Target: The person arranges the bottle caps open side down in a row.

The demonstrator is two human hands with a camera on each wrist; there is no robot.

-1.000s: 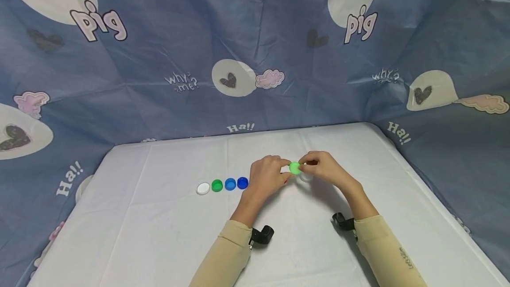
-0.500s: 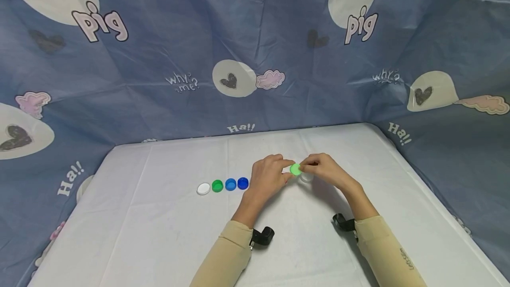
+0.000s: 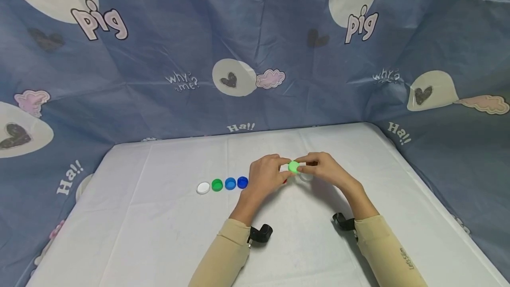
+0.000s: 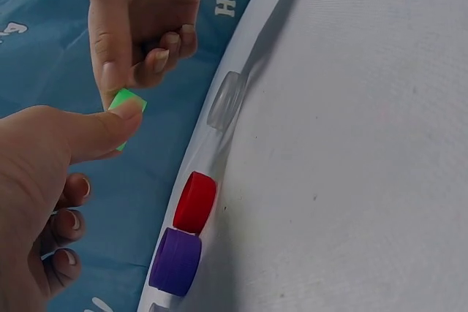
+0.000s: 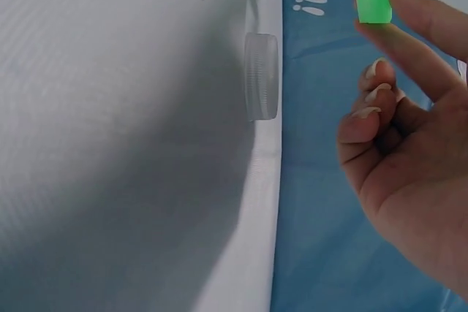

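Note:
A bright green bottle cap (image 3: 293,167) is held up above the table between both hands. My left hand (image 3: 264,173) pinches it from the left, the thumb lying on it in the left wrist view. From the right, my right hand (image 3: 324,167) grips the same cap with thumb and index finger, its other fingers curled inward. Below the hands a clear cap (image 5: 263,77) rests on the table. A red cap (image 4: 195,203) and a purple cap (image 4: 175,262) stand beside it in the left wrist view; my left hand mostly hides them from the head view.
To the left, a row of caps lies on the white tablecloth (image 3: 167,234): white (image 3: 203,188), dark green (image 3: 217,184), light blue (image 3: 230,183) and dark blue (image 3: 242,182). A blue patterned cloth (image 3: 255,48) hangs behind the table.
The green cap has shifted slightly up and left with both hands. My right index finger has moved to the cap's upper edge. The caps on the table have stayed in place.

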